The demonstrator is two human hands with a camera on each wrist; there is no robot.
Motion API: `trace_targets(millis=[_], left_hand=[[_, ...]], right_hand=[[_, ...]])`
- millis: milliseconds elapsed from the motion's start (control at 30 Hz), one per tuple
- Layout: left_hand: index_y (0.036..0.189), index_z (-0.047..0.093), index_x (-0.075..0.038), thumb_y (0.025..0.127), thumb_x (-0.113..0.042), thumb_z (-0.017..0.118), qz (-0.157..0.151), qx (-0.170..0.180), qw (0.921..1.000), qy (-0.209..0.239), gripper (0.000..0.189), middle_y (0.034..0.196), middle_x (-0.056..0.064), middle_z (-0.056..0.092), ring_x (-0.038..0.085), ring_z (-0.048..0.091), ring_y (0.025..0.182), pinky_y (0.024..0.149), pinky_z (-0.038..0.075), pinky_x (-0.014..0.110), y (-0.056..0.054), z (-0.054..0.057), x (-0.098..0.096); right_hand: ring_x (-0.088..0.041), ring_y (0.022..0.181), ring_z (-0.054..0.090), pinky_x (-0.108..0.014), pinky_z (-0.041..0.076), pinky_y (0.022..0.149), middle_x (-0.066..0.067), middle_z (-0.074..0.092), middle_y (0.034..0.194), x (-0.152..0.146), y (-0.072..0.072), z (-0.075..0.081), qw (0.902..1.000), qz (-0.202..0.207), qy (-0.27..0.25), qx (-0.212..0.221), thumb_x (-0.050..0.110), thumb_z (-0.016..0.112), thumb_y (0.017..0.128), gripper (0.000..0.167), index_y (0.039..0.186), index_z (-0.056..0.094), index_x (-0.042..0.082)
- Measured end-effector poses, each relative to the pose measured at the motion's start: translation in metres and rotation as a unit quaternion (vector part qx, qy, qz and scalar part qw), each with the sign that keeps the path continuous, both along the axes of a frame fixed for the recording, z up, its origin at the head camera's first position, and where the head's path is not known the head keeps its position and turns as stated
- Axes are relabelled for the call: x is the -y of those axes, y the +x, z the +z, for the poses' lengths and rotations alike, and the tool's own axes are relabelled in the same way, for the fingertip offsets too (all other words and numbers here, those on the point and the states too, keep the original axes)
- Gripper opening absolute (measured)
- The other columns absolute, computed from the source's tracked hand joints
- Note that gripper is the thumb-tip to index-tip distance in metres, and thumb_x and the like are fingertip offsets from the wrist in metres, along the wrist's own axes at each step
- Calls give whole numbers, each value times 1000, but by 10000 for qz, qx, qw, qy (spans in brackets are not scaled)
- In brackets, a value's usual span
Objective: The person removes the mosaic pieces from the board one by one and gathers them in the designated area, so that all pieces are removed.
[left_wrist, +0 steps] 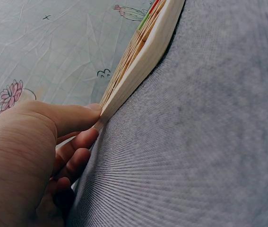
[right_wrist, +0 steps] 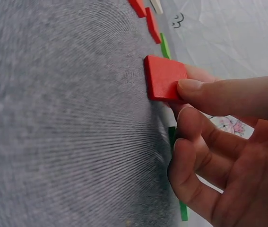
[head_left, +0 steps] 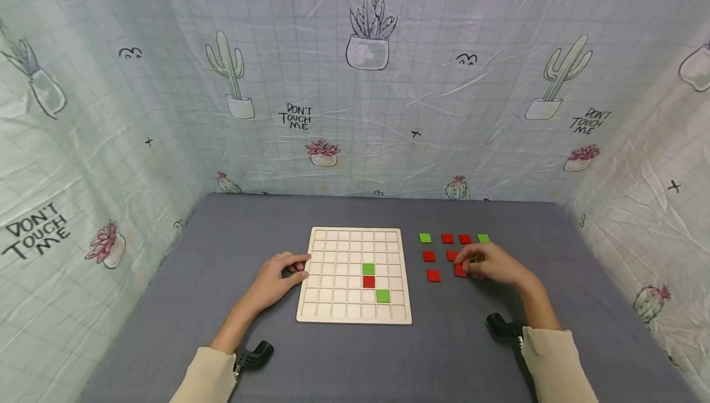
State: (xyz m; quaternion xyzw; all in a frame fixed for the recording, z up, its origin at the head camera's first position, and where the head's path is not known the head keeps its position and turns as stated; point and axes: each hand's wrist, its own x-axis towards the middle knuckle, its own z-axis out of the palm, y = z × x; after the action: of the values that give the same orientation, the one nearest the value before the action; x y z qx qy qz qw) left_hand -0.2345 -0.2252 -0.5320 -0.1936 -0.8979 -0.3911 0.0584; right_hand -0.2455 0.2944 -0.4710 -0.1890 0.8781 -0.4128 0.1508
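A pale wooden grid board (head_left: 333, 292) lies flat on the table, with two green tiles (head_left: 368, 268) and one red tile (head_left: 368, 281) in its cells. My left hand (head_left: 279, 276) holds the board's left edge; in the left wrist view the thumb (left_wrist: 79, 117) and curled fingers meet at the wooden rim (left_wrist: 138, 71). Right of the board, my right hand (head_left: 488, 262) pinches a square red tile (right_wrist: 164, 78) between thumb and fingers. That tile looks tilted, and the right wrist view does not show clearly whether it touches the cloth.
Loose tiles are spread right of the board: several red ones (head_left: 433, 276) and green ones (head_left: 424, 238), some partly behind the right hand. The table has a grey cloth (head_left: 355, 366). Cactus-printed fabric (head_left: 410, 82) hangs at the back and both sides.
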Motion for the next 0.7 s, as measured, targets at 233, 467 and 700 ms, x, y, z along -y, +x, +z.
trace_targets(millis=[233,467,700], left_hand=[[132,73,-15,95,-26,76,-42,-55,10000,38,38,96,-11,65,6,55,89,83,47,30,-1,-1,0],[132,72,-15,95,-27,76,-11,-5,10000,42,39,96,-11,65,6,55,89,83,47,30,0,-1,0],[131,73,-14,95,-25,76,-31,-38,10000,42,38,96,-10,66,6,55,89,83,46,29,-1,0,-1]], right_hand=[[-10,72,57,-29,52,64,-18,69,97,0,0,-3,9999,16,-90,138,1,64,97,19,113,70,-6],[-9,69,57,-29,51,63,-20,71,101,1,-2,-6,10000,6,6,57,-1,67,93,19,112,72,-5],[-9,71,58,-29,52,64,-19,71,100,0,-2,-7,9999,-52,14,89,-1,67,93,19,111,72,-6]])
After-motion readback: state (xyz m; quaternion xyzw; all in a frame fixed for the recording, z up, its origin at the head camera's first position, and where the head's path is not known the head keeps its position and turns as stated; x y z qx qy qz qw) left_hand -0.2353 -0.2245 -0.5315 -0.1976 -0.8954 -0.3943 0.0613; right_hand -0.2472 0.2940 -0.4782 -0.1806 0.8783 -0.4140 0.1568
